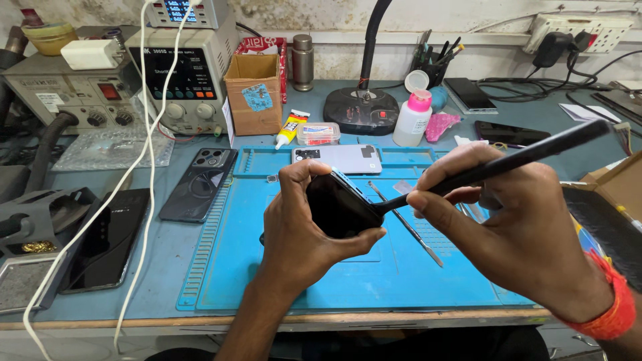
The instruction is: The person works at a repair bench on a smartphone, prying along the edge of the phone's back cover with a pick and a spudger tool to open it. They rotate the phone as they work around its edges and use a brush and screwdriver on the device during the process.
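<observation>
Gripping a dark phone (338, 204) above the blue mat's (281, 281) middle, the left hand (301, 227) tilts it; the right hand (508, 220) clasps a black tool (508, 164) touching the phone's edge.

The left hand (304, 220) covers the lower half of the dark phone (338, 204), so its bottom edge cannot be seen; the tip of the black tool (508, 164) is too fine to tell where it meets the phone's edge; the right hand (508, 227) hides part of the blue mat (334, 281) and the upper end of the metal pick (408, 227); the cardboard box (618, 184) is cut off by the right edge; the grey machine (20, 234) runs off the left edge.
</observation>
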